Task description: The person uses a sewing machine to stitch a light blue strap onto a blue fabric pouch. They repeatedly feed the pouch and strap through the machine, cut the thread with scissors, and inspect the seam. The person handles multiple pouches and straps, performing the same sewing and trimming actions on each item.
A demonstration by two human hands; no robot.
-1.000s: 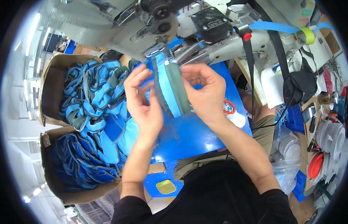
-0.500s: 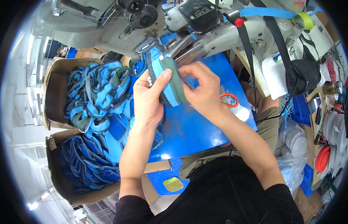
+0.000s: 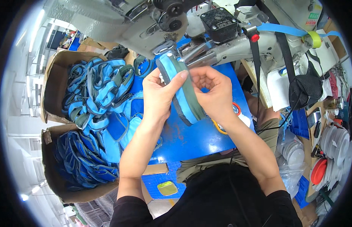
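I hold a fabric band [image 3: 187, 111] in light blue and green with dark grey edging just below the presser foot [image 3: 162, 47] of a sewing machine [image 3: 145, 26]. My left hand [image 3: 157, 94] is closed on the band's left side, thumb lying across its face. My right hand [image 3: 215, 92] grips the right side with curled fingers. Whether the band's top end is under the foot, I cannot tell. Scissors [image 3: 219, 126] with orange and yellow handles lie on the blue tabletop [image 3: 195, 143], partly hidden by my right hand.
At left stand two cardboard boxes [image 3: 51, 94], heaped with blue and green fabric bands [image 3: 89, 90] and blue pieces [image 3: 77, 162] spilling onto the tabletop. At right hang black straps [image 3: 285, 56] and a black pouch [image 3: 306, 89], with stacked white and red discs [image 3: 319, 170] beyond.
My left fingers, loose beside the band a second ago, now grip it, thumb over its front. The band has shifted a little right and tilted, its lower end swung rightward.
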